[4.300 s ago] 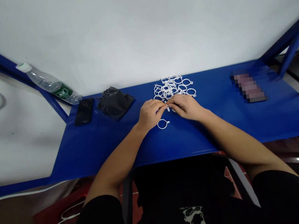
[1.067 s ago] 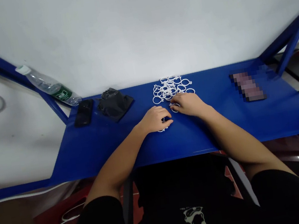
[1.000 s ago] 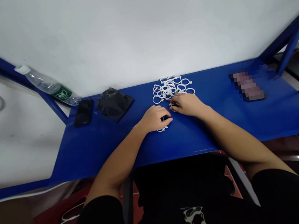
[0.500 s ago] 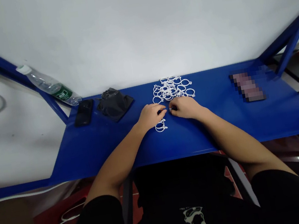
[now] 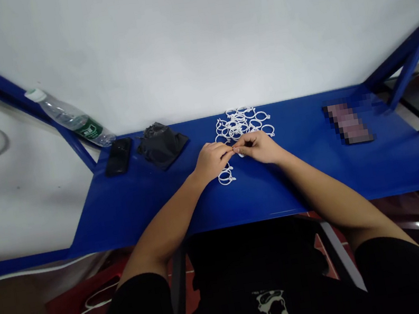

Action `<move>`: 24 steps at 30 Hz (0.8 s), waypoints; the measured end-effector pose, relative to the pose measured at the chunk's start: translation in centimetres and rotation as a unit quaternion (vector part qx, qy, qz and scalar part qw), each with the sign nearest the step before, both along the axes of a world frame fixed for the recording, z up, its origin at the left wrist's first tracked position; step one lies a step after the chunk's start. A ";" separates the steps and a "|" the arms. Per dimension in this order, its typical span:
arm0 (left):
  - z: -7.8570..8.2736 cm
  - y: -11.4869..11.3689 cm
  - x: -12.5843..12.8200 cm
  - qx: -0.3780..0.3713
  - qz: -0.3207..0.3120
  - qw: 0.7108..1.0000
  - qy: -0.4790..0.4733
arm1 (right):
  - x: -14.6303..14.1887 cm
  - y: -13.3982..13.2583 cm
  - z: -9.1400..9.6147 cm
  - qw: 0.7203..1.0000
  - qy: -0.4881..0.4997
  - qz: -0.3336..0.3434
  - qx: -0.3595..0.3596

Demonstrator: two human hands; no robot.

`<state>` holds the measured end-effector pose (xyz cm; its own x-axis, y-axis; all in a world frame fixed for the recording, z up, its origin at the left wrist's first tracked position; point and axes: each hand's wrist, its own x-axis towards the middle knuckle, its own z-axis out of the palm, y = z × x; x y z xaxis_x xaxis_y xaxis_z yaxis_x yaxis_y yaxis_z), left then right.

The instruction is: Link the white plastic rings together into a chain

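My left hand (image 5: pixel 213 159) is closed in a pinch, its fingertips meeting those of my right hand (image 5: pixel 258 147) just over the table. Between my right thumb and fingers a bit of a white curtain ring (image 5: pixel 241 155) shows; the rest is hidden. What the left fingertips grip cannot be made out. Behind both hands lies a loose pile of white curtain rings (image 5: pixel 242 119), thin plastic loops with small eyelets. A few more rings (image 5: pixel 226 177) overlap on the table just below my left hand, partly covered by it.
The blue table (image 5: pixel 308 172) stands against a white wall. On its left are a black phone (image 5: pixel 118 156), a crumpled black plastic bag (image 5: pixel 162 145) and a clear bottle (image 5: pixel 70 118) leaning by the blue frame. A blurred-out pinkish rectangular object (image 5: pixel 348 123) lies at right.
My hands have come together: the fingertips, apart before, now touch. The right fingers have closed into a pinch. The ring pile and the rings near my left hand stay put.
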<state>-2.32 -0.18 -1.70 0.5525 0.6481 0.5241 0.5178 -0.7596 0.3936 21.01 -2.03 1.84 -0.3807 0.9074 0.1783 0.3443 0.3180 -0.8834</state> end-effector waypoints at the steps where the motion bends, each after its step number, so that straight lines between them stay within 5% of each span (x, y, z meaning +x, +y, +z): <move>1: 0.1 -0.1 0.0 0.006 0.000 1.000 -0.004 | 0.0 0.1 0.0 1.000 0.012 0.003 -0.014; 6: 0.2 -0.2 0.1 0.017 -0.001 1.000 -0.003 | -0.1 0.1 0.1 1.000 -0.009 0.000 -0.013; 10: 0.0 0.5 -0.5 -0.013 -0.027 0.999 0.037 | -0.3 -0.4 0.1 0.987 -0.147 -0.004 0.070; 13: -0.1 1.1 -1.0 -0.037 -0.052 0.996 0.055 | -0.6 -0.7 0.1 0.966 -0.233 0.041 0.102; 16: 0.0 1.2 -1.1 -0.045 -0.054 0.997 0.041 | -0.2 -0.5 0.5 0.968 -0.220 0.089 0.078; 19: 0.2 0.8 -0.8 -0.049 -0.090 0.994 0.029 | 1.7 0.3 1.2 0.964 -0.242 0.012 0.106; 24: 0.5 -0.5 0.2 -0.063 -0.147 0.986 0.054 | 6.2 1.8 1.6 0.917 -0.362 -0.115 0.124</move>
